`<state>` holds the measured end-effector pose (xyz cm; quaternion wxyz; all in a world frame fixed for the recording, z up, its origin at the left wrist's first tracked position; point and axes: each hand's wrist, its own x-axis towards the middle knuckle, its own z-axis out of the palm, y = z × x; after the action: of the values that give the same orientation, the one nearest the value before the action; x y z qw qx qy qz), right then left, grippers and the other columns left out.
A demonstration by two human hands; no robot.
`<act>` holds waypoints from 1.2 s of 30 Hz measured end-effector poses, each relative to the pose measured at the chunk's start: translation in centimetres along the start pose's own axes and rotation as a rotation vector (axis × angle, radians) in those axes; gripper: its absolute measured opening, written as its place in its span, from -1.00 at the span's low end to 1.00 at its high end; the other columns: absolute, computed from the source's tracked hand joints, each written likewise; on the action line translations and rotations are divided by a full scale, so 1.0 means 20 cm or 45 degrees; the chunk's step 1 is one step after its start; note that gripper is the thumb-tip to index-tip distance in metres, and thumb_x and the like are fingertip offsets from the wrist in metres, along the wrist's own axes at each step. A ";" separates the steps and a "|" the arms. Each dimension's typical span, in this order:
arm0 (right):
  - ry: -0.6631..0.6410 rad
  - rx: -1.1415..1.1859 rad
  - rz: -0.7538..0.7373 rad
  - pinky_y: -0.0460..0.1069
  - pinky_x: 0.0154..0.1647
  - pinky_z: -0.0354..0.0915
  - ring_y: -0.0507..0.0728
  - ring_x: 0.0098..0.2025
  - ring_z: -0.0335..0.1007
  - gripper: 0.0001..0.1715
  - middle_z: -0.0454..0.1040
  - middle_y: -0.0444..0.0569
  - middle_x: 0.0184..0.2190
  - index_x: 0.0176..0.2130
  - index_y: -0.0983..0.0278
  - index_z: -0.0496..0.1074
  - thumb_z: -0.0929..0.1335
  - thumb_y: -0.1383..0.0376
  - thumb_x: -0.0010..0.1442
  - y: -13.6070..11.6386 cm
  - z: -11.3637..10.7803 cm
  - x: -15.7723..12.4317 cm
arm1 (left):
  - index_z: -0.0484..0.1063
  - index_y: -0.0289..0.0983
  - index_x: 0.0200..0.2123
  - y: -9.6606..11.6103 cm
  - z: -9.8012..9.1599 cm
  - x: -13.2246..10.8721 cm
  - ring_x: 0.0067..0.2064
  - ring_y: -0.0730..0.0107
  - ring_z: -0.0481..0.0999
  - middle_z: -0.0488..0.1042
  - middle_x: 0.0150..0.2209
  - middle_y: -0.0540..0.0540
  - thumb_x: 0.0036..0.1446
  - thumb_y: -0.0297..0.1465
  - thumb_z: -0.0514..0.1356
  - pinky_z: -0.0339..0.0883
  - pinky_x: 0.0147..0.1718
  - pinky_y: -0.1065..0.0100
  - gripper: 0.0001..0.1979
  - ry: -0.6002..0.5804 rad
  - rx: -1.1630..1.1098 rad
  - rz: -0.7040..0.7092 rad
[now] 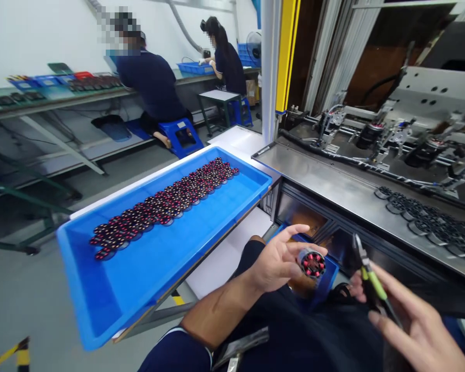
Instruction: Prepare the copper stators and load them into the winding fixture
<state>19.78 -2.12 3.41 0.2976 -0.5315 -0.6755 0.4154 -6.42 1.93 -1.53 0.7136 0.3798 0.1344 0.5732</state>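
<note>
Between the thumb and fingers of my left hand [277, 261] is a small round motor stator [313, 263], dark with red windings facing me. My right hand [406, 315] grips a pair of cutting pliers [368, 274] by the green and black handles, with the metal jaws pointing up and away. The pliers and the stator are apart, held above my lap. To the left, a long blue tray [158, 274] carries a dense band of similar stators [170, 199] with red and pale spots.
On the right, a machine [387, 129] with fixtures stands behind a metal ledge [318, 178], where several dark ring-shaped parts [430, 219] lie. A blue bin [327, 279] sits below my hands. Two people [151, 77] sit at a far bench [62, 98]. A yellow post [285, 57] rises beyond the tray.
</note>
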 end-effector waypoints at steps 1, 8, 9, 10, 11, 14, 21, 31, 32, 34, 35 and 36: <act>0.018 -0.054 -0.063 0.01 -0.01 0.50 0.23 -0.02 0.58 -0.29 0.57 0.07 0.01 0.29 0.16 0.30 0.40 0.09 0.20 -0.01 -0.01 0.07 | 0.25 -0.21 0.16 0.00 -0.02 0.00 -0.17 0.27 0.67 0.63 -0.06 -0.21 -0.13 -0.31 0.53 0.46 -0.11 0.31 -0.19 0.021 -0.125 -0.087; 0.303 -0.877 -0.367 0.13 0.15 0.32 0.28 0.04 0.44 -0.28 0.46 0.16 0.10 0.23 0.33 0.36 0.34 0.16 0.12 -0.10 -0.12 0.88 | 0.30 -0.28 0.19 0.04 -0.07 -0.05 -0.13 0.24 0.66 0.65 -0.10 -0.29 -0.08 -0.29 0.50 0.38 -0.08 0.33 -0.22 0.060 -0.435 -0.134; 0.311 -0.926 -0.346 0.14 0.15 0.31 0.30 0.04 0.44 -0.29 0.47 0.21 0.09 0.21 0.39 0.38 0.34 0.18 0.11 -0.10 -0.11 1.01 | 0.31 -0.28 0.18 0.05 -0.07 -0.06 -0.12 0.24 0.66 0.65 -0.10 -0.29 -0.06 -0.30 0.49 0.38 -0.10 0.33 -0.25 0.051 -0.448 -0.122; 0.309 -0.962 -0.330 0.14 0.14 0.30 0.31 0.04 0.43 -0.30 0.48 0.26 0.07 0.19 0.44 0.41 0.34 0.21 0.10 -0.09 -0.10 1.12 | 0.31 -0.28 0.17 0.06 -0.08 -0.06 -0.11 0.23 0.66 0.65 -0.10 -0.29 -0.04 -0.31 0.48 0.38 -0.10 0.34 -0.28 0.038 -0.457 -0.108; 0.301 -0.990 -0.324 0.14 0.13 0.29 0.33 0.04 0.43 -0.32 0.49 0.30 0.05 0.16 0.47 0.43 0.35 0.23 0.09 -0.08 -0.07 1.21 | 0.32 -0.27 0.17 0.07 -0.09 -0.07 -0.10 0.23 0.66 0.65 -0.10 -0.29 -0.02 -0.31 0.47 0.38 -0.10 0.33 -0.30 0.021 -0.463 -0.091; 0.280 -1.065 -0.355 0.12 0.13 0.26 0.33 0.04 0.41 -0.35 0.49 0.33 0.04 0.14 0.48 0.46 0.36 0.22 0.11 -0.03 0.02 1.42 | 0.30 -0.25 0.18 0.09 -0.12 -0.09 -0.10 0.22 0.66 0.65 -0.10 -0.31 0.00 -0.33 0.47 0.36 -0.06 0.30 -0.30 -0.009 -0.462 -0.051; 0.336 -1.113 -0.445 0.06 0.24 0.17 0.31 0.17 0.33 -0.31 0.44 0.31 0.11 0.19 0.52 0.40 0.32 0.13 0.21 0.07 0.13 1.55 | 0.29 -0.29 0.19 0.10 -0.21 -0.10 -0.30 0.28 0.66 0.66 -0.16 -0.34 0.02 -0.24 0.46 0.37 -0.24 0.34 -0.28 0.049 -0.523 -0.084; 0.239 -1.144 -0.475 0.02 0.22 0.16 0.26 0.17 0.34 -0.26 0.44 0.33 0.13 0.18 0.55 0.39 0.25 0.00 0.32 0.02 0.10 1.50 | 0.36 -0.27 0.11 0.07 -0.25 -0.06 -0.22 0.34 0.68 0.67 -0.16 -0.30 0.05 -0.28 0.44 0.41 -0.21 0.42 -0.41 0.010 -0.465 -0.024; 0.235 -1.147 -0.474 0.02 0.21 0.16 0.26 0.16 0.35 -0.27 0.45 0.33 0.12 0.17 0.54 0.40 0.26 0.00 0.32 0.02 0.10 1.50 | 0.36 -0.26 0.10 0.08 -0.25 -0.07 -0.18 0.33 0.68 0.67 -0.14 -0.28 0.02 -0.33 0.46 0.42 -0.18 0.41 -0.41 0.014 -0.436 -0.005; 0.224 -1.163 -0.476 0.03 0.20 0.18 0.26 0.16 0.36 -0.31 0.47 0.31 0.11 0.13 0.51 0.44 0.27 0.01 0.31 0.02 0.10 1.50 | 0.36 -0.22 0.09 0.08 -0.26 -0.07 -0.14 0.32 0.67 0.65 -0.09 -0.25 -0.05 -0.42 0.50 0.44 -0.16 0.40 -0.37 0.034 -0.381 0.001; 0.217 -1.173 -0.479 0.03 0.19 0.18 0.25 0.16 0.36 -0.34 0.48 0.31 0.10 0.11 0.49 0.45 0.27 0.01 0.32 0.02 0.10 1.51 | 0.35 -0.22 0.09 0.08 -0.26 -0.08 -0.13 0.31 0.67 0.65 -0.08 -0.25 -0.08 -0.45 0.51 0.45 -0.16 0.39 -0.34 0.045 -0.359 -0.009; 0.215 -1.186 -0.483 0.03 0.19 0.19 0.25 0.16 0.37 -0.36 0.48 0.30 0.10 0.10 0.47 0.47 0.27 0.01 0.32 0.02 0.10 1.51 | 0.34 -0.22 0.09 0.08 -0.27 -0.08 -0.13 0.29 0.67 0.64 -0.08 -0.25 -0.10 -0.47 0.51 0.46 -0.16 0.38 -0.32 0.060 -0.340 -0.027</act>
<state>10.50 26.54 0.81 0.1528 -0.5075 -0.8473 -0.0353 -11.34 2.57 -4.45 0.7605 0.2666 0.0777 0.5870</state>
